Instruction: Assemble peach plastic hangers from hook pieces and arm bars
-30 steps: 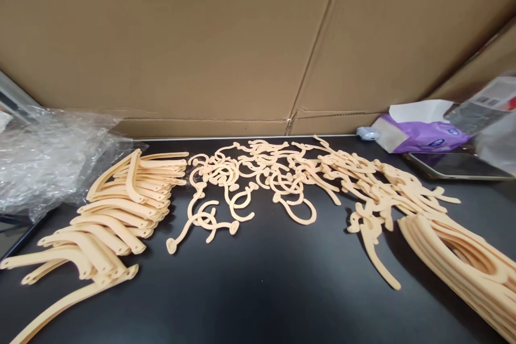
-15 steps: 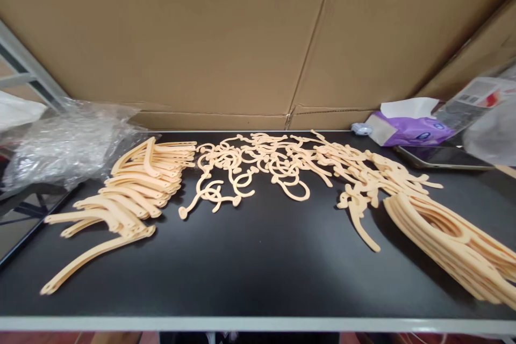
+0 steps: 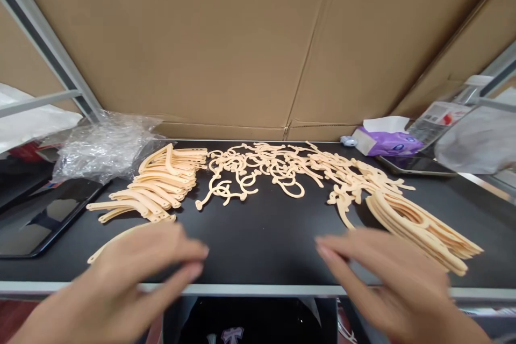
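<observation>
Both hands reach in over the table's front edge, slightly blurred by motion. My left hand is open and holds nothing, its thumb and forefinger a little apart. It overlaps a single curved cream plastic arm, hiding part of it; I cannot tell if they touch. Behind lies a fanned pile of similar curved arms. My right hand has nothing visible in it, thumb and forefinger tips close but not pressed together. It partly covers a stack of larger cream plastic pieces with oval cutouts. Loose cream plastic hooks lie heaped between the piles.
Crumpled clear plastic wrap and a dark phone or tablet lie at left. At right are a purple tissue pack, a flat dark device and a clear bottle. Cardboard walls the back of the black table.
Both hands have come into view from below, over the front edge. The camera view has shifted, showing more on both sides and below the table. The plastic pieces look unmoved.
</observation>
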{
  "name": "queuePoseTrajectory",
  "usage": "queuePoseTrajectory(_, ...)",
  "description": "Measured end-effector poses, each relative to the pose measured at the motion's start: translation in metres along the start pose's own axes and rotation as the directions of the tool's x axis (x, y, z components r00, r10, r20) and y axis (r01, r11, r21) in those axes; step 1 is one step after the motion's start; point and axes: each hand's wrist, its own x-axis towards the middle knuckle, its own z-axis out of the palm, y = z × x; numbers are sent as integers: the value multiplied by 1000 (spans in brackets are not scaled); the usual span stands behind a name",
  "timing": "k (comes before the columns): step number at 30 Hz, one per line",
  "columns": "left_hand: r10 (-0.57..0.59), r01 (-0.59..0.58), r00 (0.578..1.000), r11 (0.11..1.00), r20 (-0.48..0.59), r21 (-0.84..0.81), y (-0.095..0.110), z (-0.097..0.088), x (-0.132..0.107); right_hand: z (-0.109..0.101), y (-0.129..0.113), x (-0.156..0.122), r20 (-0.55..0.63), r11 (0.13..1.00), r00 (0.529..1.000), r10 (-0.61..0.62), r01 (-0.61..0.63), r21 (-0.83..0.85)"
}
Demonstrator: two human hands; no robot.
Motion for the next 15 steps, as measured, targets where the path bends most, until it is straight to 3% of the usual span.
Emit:
queuePoseTrajectory(1,85,-85,996,995,-2,-58,-9,0,31,10,1,31,35,998,997,-67,66,22)
queuePoseTrajectory(3,141,-147,985,988,-102,-54,-27,9,83,37,2,82,124,996,989,-86,81,47)
queuePoseTrajectory(5,143,-145,974,989,-177,-1,-42,25,111,67,2,110,239,997,969,-68,59,45)
queuePoseTrajectory(9,294,-249,930,945,-219,214,-60,49,115,105,-2,106,284,984,944,-169,176,1)
queuePoseTrajectory(12,291,-225,914,944,-283,242,-67,48,105,107,-2,90,312,968,919,-242,249,17)
queuePoseTrajectory(15,255,-156,900,946,-353,284,-75,39,102,101,0,86,281,971,930,-237,238,32)
